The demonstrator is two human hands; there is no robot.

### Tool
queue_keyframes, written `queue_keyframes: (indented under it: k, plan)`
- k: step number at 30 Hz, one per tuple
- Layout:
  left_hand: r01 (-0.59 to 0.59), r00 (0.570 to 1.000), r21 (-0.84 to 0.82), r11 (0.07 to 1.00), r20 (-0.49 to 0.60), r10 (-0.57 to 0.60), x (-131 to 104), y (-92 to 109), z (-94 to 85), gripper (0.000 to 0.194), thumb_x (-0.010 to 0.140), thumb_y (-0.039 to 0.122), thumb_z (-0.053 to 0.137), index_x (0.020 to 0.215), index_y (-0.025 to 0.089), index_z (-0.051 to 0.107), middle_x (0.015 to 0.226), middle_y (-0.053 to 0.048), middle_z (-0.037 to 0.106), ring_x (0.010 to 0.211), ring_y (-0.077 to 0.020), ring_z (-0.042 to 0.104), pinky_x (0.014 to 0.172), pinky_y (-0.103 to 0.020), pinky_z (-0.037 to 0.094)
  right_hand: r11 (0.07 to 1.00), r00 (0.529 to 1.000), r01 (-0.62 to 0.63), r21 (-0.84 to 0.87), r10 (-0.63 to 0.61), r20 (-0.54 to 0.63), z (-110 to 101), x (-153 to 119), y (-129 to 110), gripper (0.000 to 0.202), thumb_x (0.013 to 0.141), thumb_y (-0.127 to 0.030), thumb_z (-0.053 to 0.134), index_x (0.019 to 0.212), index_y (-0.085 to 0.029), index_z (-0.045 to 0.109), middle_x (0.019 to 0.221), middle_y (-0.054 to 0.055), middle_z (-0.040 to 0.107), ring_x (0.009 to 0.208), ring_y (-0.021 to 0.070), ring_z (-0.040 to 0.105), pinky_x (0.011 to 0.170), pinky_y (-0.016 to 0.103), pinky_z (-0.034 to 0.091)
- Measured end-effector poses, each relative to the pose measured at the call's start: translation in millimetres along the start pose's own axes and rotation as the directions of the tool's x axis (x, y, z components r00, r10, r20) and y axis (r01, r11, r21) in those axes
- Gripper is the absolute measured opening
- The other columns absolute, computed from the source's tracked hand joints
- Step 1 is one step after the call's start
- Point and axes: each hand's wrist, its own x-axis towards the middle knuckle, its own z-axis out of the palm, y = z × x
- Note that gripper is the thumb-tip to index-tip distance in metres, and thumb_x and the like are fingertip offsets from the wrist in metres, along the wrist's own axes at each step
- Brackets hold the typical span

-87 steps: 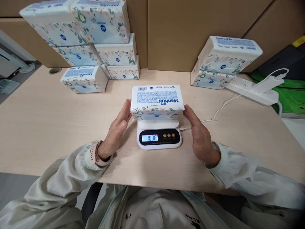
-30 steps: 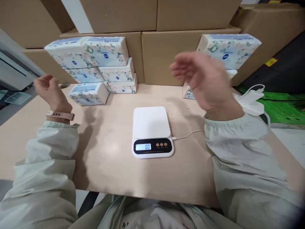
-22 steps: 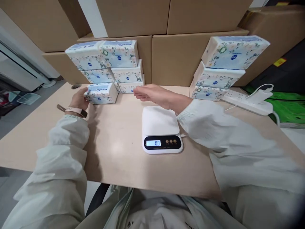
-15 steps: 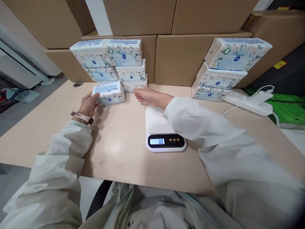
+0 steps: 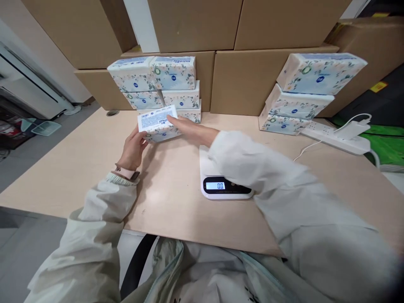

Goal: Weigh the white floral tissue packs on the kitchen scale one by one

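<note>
Between my two hands is a floral tissue pack (image 5: 160, 125), tilted and held just in front of the left stack. My left hand (image 5: 132, 149) grips its left end, thumb on the near side. My right hand (image 5: 192, 128) grips the right end with the thumb on top; its other fingers are mostly hidden. Behind it, more tissue packs (image 5: 175, 75) stand stacked in two columns. A white digital scale (image 5: 225, 191) lies under my right forearm, its display reading 0.0, and the sleeve covers part of its plate and buttons.
Another stack of tissue packs (image 5: 299, 105) stands at the back right, beside a white power strip (image 5: 336, 136) with a cable. Cardboard boxes (image 5: 235, 84) line the back of the wooden table (image 5: 170, 198). A green bag (image 5: 386, 143) is past the right edge.
My right hand has closed on the right end of the tissue pack, which it was apart from before. The pack has tilted and risen slightly, its top turned more toward me.
</note>
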Motion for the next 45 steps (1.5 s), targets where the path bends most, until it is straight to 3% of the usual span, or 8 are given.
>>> queue_keyframes:
  k: [2, 7, 12, 17, 20, 24, 33, 45]
  plan:
    - [-0.114, 0.983, 0.010, 0.993, 0.144, 0.111, -28.5, 17.2, 14.0, 0.041, 0.093, 0.034, 0.067, 0.132, 0.032, 0.078, 0.153, 0.004, 0.066, 0.143, -0.0252, 0.059, 0.112, -0.033, 0.053, 0.999, 1.000, 0.004, -0.033, -0.003, 0.030, -18.3, -40.4, -16.9, 0.071, 0.090, -0.082, 0.061, 0.139, -0.032, 0.069, 0.157, -0.001, 0.066, 0.154, 0.0299, 0.053, 0.134, 0.055, 0.039]
    - [-0.211, 0.901, -0.006, 0.977, 0.387, 0.197, -84.5, 51.9, 57.8, 0.043, 0.095, 0.045, 0.072, 0.137, 0.035, 0.078, 0.157, 0.004, 0.063, 0.159, -0.0392, 0.043, 0.131, -0.059, 0.039, 0.972, 0.983, -0.021, -0.234, -0.022, -0.183, -74.3, -160.4, -45.5, 0.050, 0.105, -0.068, 0.051, 0.141, -0.040, 0.071, 0.155, -0.004, 0.068, 0.148, 0.0313, 0.061, 0.127, 0.059, 0.050]
    - [-0.102, 0.841, -0.061, 0.993, 0.528, 0.119, -99.7, 30.1, 90.8, 0.050, 0.095, 0.039, 0.078, 0.144, 0.037, 0.074, 0.159, 0.003, 0.062, 0.158, -0.0409, 0.044, 0.131, -0.065, 0.039, 0.957, 0.957, -0.088, -0.276, 0.005, -0.289, -95.6, -221.6, -26.8, 0.045, 0.105, -0.063, 0.055, 0.146, -0.047, 0.068, 0.153, -0.005, 0.069, 0.150, 0.0325, 0.061, 0.127, 0.061, 0.051]
    - [-0.028, 0.852, -0.039, 0.999, 0.522, 0.044, -99.4, -3.6, 95.3, 0.050, 0.097, 0.046, 0.074, 0.146, 0.035, 0.072, 0.160, 0.000, 0.061, 0.157, -0.0397, 0.046, 0.130, -0.066, 0.039, 0.951, 0.931, -0.078, -0.300, -0.038, -0.363, -87.5, -233.9, 14.9, 0.050, 0.106, -0.059, 0.056, 0.154, -0.046, 0.060, 0.159, -0.003, 0.065, 0.153, 0.0318, 0.056, 0.130, 0.064, 0.045]
    - [-0.021, 0.917, -0.025, 0.999, 0.397, 0.029, -98.3, -17.9, 88.4, 0.056, 0.099, 0.053, 0.070, 0.151, 0.032, 0.067, 0.166, -0.005, 0.055, 0.158, -0.0398, 0.044, 0.129, -0.065, 0.039, 0.870, 0.814, 0.009, -0.492, -0.292, -0.501, -80.0, -242.8, 42.8, 0.053, 0.107, -0.054, 0.055, 0.159, -0.045, 0.054, 0.161, 0.001, 0.062, 0.149, 0.0323, 0.059, 0.128, 0.065, 0.046]
    - [-0.001, 0.952, -0.030, 1.000, 0.306, 0.010, -97.0, -33.7, 81.7, 0.066, 0.100, 0.064, 0.063, 0.156, 0.029, 0.061, 0.171, -0.009, 0.047, 0.160, -0.0391, 0.041, 0.131, -0.063, 0.037, 0.775, 0.708, 0.145, -0.616, -0.516, -0.482, -77.8, -255.1, 73.4, 0.054, 0.109, -0.044, 0.049, 0.163, -0.044, 0.048, 0.165, 0.003, 0.058, 0.154, 0.0329, 0.053, 0.128, 0.064, 0.046]
    - [0.069, 0.934, -0.110, 0.992, 0.357, -0.025, -100.4, -39.3, 78.5, 0.056, 0.102, 0.067, 0.053, 0.148, 0.038, 0.067, 0.170, 0.002, 0.049, 0.166, -0.0328, 0.034, 0.136, -0.059, 0.033, 0.851, 0.756, 0.129, -0.509, -0.417, -0.505, -79.6, -255.7, 86.0, 0.055, 0.109, -0.048, 0.039, 0.163, -0.045, 0.047, 0.164, -0.001, 0.058, 0.155, 0.0337, 0.051, 0.129, 0.065, 0.043]
    - [0.052, 0.877, -0.154, 0.987, 0.480, 0.029, -110.4, -37.3, 78.6, 0.051, 0.106, 0.069, 0.047, 0.148, 0.049, 0.067, 0.172, 0.014, 0.044, 0.169, -0.0255, 0.025, 0.142, -0.050, 0.020, 0.848, 0.751, 0.085, -0.523, -0.400, -0.526, -77.3, -255.2, 90.2, 0.062, 0.108, -0.062, 0.029, 0.163, -0.041, 0.048, 0.161, 0.001, 0.061, 0.154, 0.0345, 0.053, 0.127, 0.065, 0.047]
